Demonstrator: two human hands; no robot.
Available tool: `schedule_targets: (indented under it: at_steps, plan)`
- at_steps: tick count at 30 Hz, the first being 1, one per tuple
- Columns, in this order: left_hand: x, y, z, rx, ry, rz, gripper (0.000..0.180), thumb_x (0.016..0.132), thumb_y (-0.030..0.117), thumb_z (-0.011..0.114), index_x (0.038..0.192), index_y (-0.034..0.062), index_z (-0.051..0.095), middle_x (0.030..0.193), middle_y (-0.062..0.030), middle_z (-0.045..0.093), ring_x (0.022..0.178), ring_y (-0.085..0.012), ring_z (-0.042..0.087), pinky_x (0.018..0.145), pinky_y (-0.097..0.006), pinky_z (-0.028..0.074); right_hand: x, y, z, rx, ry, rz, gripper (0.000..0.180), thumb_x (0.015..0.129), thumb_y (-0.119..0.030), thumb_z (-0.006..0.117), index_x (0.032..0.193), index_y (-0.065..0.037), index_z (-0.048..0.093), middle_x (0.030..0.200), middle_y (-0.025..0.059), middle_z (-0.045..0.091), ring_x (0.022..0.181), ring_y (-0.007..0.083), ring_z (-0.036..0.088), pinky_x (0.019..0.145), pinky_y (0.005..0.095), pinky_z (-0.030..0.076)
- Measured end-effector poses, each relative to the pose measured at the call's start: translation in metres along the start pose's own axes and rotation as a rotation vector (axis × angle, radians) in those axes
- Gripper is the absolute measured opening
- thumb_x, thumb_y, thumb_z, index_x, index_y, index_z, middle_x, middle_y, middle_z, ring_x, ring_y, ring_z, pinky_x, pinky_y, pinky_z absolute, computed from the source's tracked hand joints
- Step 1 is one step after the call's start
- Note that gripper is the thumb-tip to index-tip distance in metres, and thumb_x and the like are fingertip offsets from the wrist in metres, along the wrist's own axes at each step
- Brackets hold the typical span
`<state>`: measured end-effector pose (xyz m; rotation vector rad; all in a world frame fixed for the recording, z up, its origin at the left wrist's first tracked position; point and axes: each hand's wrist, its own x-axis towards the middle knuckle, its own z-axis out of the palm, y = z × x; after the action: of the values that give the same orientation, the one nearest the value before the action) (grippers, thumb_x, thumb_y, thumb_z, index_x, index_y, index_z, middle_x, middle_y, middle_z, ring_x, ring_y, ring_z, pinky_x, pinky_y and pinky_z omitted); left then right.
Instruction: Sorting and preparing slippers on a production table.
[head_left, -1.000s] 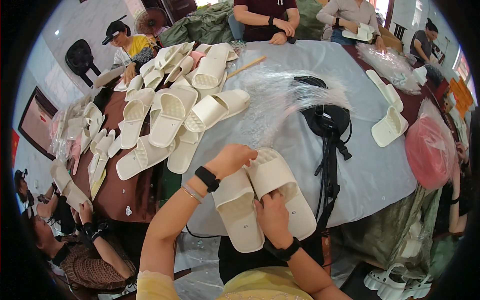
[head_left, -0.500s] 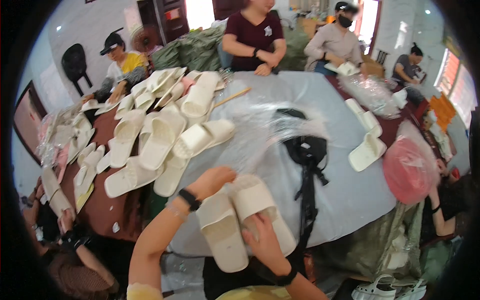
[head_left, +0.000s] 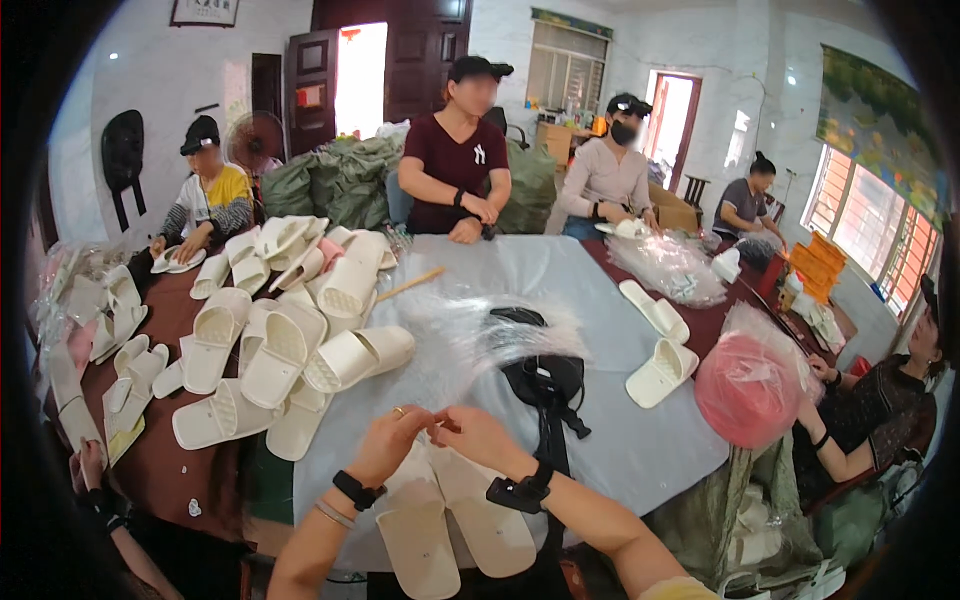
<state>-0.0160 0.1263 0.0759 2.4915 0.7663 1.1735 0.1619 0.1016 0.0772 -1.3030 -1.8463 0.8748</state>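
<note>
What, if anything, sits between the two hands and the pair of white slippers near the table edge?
Nothing visible does. The left hand and right hand meet fingertip to fingertip directly over the pair of white slippers, which lies under the wrists on the grey table cover. The black bag lies off to the right.

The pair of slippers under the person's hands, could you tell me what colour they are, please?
The pair of slippers is cream white, plain; head view.
</note>
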Motion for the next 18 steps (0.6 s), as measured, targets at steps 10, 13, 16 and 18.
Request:
schedule_targets:
  at_steps: [10,13,16,18]
  plan:
    - [-0.016,-0.049,0.006,-0.252,-0.148,-0.355,0.027,0.08,0.0,0.056,0.105,0.0072,0.063,0.08,-0.011,0.063,0.065,-0.0214,0.059,0.06,-0.031,0.047,0.03,0.06,0.002,0.489,-0.117,0.212,0.028,0.089,-0.021,0.057,0.105,0.002,0.06,0.089,0.0082,0.064,0.081,0.0122,0.06,0.073,0.0249,0.049]
    - [-0.02,-0.065,0.005,-0.28,-0.123,-0.273,0.031,0.083,-0.002,0.052,0.111,0.0089,0.062,0.079,-0.0082,0.063,0.062,-0.0157,0.057,0.059,-0.027,0.047,0.032,0.059,0.003,0.682,-0.074,0.332,0.028,0.09,-0.022,0.055,0.106,0.0,0.059,0.088,0.0058,0.062,0.08,0.0124,0.059,0.075,0.0261,0.049]
    - [-0.025,-0.075,-0.003,-0.693,-0.132,-0.532,0.033,0.085,-0.002,0.051,0.114,0.0106,0.061,0.079,-0.0029,0.062,0.061,-0.0096,0.053,0.059,-0.023,0.046,0.041,0.061,0.006,0.86,-0.013,0.454,0.028,0.091,-0.022,0.053,0.107,0.0,0.058,0.084,0.0039,0.06,0.078,0.0118,0.059,0.073,0.0233,0.048]
    - [-0.028,-0.081,-0.007,-0.747,-0.203,-0.648,0.032,0.087,0.001,0.051,0.116,0.012,0.061,0.081,-0.0002,0.062,0.062,-0.0068,0.05,0.058,-0.02,0.044,0.045,0.057,0.005,0.76,-0.07,0.405,0.028,0.091,-0.022,0.053,0.108,-0.001,0.057,0.081,0.0023,0.057,0.077,0.012,0.06,0.073,0.0232,0.048]
